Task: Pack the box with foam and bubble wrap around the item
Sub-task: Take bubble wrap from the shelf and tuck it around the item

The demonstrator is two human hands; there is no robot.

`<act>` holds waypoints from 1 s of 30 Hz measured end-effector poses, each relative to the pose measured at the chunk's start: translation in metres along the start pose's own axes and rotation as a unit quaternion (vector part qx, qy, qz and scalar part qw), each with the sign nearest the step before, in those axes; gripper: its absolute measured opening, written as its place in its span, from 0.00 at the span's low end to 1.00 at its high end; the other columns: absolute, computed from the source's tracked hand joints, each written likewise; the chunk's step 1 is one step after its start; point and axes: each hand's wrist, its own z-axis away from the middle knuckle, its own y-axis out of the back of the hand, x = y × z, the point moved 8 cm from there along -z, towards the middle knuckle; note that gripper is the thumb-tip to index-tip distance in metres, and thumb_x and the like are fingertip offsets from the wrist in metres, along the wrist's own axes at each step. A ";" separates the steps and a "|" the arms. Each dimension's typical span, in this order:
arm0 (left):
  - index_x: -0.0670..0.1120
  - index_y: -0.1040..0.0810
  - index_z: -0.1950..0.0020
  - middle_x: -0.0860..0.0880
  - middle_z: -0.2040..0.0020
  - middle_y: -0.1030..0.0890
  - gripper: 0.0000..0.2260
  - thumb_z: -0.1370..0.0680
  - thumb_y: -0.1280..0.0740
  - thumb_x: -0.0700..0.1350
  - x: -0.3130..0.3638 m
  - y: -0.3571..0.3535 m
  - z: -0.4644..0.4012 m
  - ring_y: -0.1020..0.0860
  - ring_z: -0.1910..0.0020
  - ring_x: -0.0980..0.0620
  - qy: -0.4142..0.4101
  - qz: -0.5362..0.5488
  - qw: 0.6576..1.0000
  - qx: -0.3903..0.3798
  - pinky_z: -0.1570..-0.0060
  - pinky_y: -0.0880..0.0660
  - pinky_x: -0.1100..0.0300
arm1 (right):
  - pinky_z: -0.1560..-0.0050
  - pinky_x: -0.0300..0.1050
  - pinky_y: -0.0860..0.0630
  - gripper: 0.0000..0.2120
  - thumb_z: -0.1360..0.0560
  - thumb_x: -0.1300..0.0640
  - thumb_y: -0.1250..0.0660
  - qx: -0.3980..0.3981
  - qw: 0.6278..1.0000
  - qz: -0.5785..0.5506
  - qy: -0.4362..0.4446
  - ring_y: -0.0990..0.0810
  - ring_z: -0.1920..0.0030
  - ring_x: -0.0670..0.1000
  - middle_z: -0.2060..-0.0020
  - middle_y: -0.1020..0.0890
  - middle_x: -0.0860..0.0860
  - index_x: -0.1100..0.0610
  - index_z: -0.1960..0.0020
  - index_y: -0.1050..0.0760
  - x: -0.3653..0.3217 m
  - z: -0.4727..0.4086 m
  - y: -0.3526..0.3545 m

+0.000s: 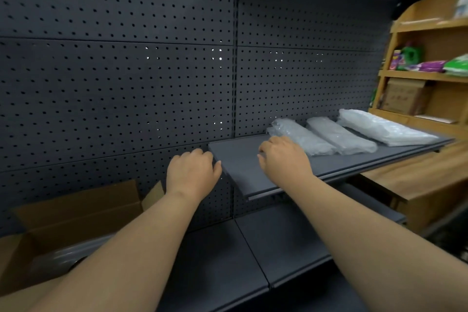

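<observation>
An open cardboard box [76, 213] stands at the lower left on the lower shelf, with a dark item under clear wrap inside it. Three folded stacks of bubble wrap lie on the upper dark shelf [243, 172]: the nearest stack [301, 138], a middle one [339, 138] and a far one [379, 129]. My right hand [285, 157] hovers palm down over the shelf, just left of the nearest stack, fingers curled, holding nothing. My left hand [192, 171] is at the shelf's left edge, fingers loosely bent, empty.
A dark pegboard wall [114, 83] backs the shelves. A lower dark shelf [266, 256] runs below my arms. At the right stands a wooden shelf unit [430, 76] with coloured packets and a small cardboard carton [402, 96].
</observation>
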 end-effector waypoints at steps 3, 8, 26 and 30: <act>0.46 0.23 0.50 0.48 0.53 0.21 0.18 0.18 0.47 0.55 0.019 0.001 -0.016 0.22 0.54 0.47 -0.008 0.000 1.000 0.004 0.61 0.35 0.57 | 0.43 0.49 0.28 0.15 0.20 0.52 0.43 0.003 1.000 0.012 -0.020 0.26 0.42 0.56 0.45 0.21 0.55 0.59 0.41 0.24 0.025 -0.002 0.002; 0.45 0.23 0.47 0.47 0.52 0.21 0.18 0.18 0.47 0.55 0.053 -0.004 -0.046 0.22 0.53 0.46 -0.015 0.004 1.000 0.009 0.60 0.34 0.56 | 0.43 0.49 0.29 0.16 0.20 0.52 0.43 0.001 0.999 0.018 -0.043 0.27 0.41 0.56 0.44 0.21 0.55 0.58 0.39 0.25 0.072 -0.015 -0.005; 0.46 0.22 0.44 0.46 0.48 0.21 0.18 0.19 0.46 0.54 0.162 -0.040 -0.149 0.22 0.49 0.46 0.054 0.010 0.999 0.004 0.55 0.32 0.56 | 0.48 0.49 0.26 0.14 0.21 0.54 0.42 0.023 0.999 -0.019 -0.033 0.26 0.43 0.57 0.46 0.21 0.55 0.59 0.43 0.22 0.232 -0.099 -0.033; 0.45 0.21 0.46 0.46 0.49 0.21 0.17 0.19 0.46 0.53 0.179 -0.045 -0.155 0.22 0.51 0.45 0.052 0.020 0.998 0.001 0.55 0.32 0.56 | 0.48 0.49 0.25 0.14 0.21 0.54 0.41 0.017 0.998 -0.036 -0.042 0.26 0.42 0.57 0.45 0.21 0.55 0.59 0.42 0.23 0.252 -0.104 -0.039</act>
